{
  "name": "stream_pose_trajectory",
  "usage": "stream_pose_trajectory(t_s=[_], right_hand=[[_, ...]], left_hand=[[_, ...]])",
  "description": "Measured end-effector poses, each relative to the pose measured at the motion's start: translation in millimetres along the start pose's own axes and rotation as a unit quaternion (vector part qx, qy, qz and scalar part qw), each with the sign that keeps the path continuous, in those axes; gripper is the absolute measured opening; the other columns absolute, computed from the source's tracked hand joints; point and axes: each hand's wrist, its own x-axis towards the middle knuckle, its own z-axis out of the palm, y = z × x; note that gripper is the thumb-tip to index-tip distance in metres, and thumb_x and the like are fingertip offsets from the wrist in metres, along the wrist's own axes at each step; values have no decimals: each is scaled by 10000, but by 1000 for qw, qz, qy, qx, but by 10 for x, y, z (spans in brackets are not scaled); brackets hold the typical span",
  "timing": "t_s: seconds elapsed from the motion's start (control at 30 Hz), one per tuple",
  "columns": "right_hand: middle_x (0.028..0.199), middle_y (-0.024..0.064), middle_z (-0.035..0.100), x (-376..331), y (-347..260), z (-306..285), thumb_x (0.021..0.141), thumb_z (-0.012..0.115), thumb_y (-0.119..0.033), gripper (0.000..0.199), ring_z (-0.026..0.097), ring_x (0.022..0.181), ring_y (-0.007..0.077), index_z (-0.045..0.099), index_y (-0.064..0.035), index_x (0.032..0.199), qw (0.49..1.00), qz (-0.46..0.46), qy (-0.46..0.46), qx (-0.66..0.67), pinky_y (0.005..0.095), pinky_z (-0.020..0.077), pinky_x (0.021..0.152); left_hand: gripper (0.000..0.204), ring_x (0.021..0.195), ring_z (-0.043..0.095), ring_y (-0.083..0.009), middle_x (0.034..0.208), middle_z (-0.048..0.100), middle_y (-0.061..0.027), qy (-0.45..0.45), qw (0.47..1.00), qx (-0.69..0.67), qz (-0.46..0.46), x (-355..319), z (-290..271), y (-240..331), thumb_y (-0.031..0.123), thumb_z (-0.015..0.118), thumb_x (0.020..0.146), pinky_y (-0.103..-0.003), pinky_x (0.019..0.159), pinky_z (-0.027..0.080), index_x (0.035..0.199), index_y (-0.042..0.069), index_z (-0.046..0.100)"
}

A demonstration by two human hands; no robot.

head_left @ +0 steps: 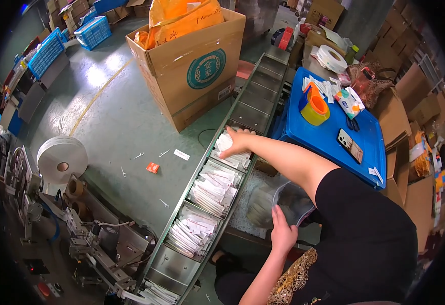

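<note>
My right hand (237,143) reaches across to a metal conveyor (255,99) divided into compartments. Its thumb and fingers span a bundle of slim white packets (226,142) lying in one compartment. Nearer compartments hold more piles of packets (215,188), stacked loosely and slightly askew. Lower down, close to my body, my left hand (283,233) grips the edge of a clear plastic container (289,199). My right forearm partly covers that container, and I cannot make out what is inside it.
A tall carton (181,84) with orange bags stands beyond the conveyor. A blue lid (329,134) at right bears tape rolls (315,113), a phone (350,145) and a tissue pack (349,101). Machinery (95,239) and a large white roll (62,158) occupy the left. Small litter dots the floor.
</note>
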Motion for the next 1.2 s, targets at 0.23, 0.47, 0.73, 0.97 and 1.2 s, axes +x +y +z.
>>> stream_pose_trajectory(t_s=[0.23, 0.47, 0.73, 0.97, 1.2], right_hand=[[1304, 280, 355, 39, 189, 305, 541, 741, -543, 1145, 372, 1209, 367, 179, 38, 1351, 973, -164, 116, 118, 340, 307, 1007], [1248, 246, 437, -140, 109, 179, 573, 775, -325, 1042, 439, 1151, 351, 170, -56, 1377, 970, -182, 22, 161, 354, 357, 957], [1158, 142, 515, -25, 572, -62, 571, 741, -137, 869, 498, 1070, 219, 307, -29, 1316, 904, -192, 107, 367, 297, 382, 926], [1143, 57, 506, -987, 992, -90, 627, 747, -78, 871, 483, 1063, 168, 265, -76, 1352, 786, -171, -6, 594, 343, 378, 929], [1218, 179, 469, -1875, 1348, 1213, 649, 708, -191, 853, 467, 1127, 276, 241, -103, 1357, 924, -110, -15, 367, 327, 349, 962]], left_hand=[[790, 1058, 472, -447, 1375, 186, -307, -1, 1000, -3, 11, 7, 10, 15, 101, 508, 701, -444, 807, 454, 1377, 13, 110], [768, 1304, 201, -374, 1393, 177, -285, -37, 996, -58, -53, 61, -126, 128, 68, 487, 714, -366, 1025, 276, 1361, -56, 92], [769, 1239, 297, -415, 1387, 193, -286, 27, 998, -48, -25, 110, -92, -4, 92, 489, 706, -401, 975, 334, 1360, -47, 109], [791, 1308, 238, -281, 1398, 230, -234, 90, 973, -186, -100, 244, -40, -218, -10, 482, 685, -312, 1039, 235, 1383, -21, 110], [815, 1298, 214, -383, 1389, 165, -302, 151, 975, -115, -114, 274, -92, -73, 52, 513, 678, -369, 1041, 241, 1357, -79, 81]])
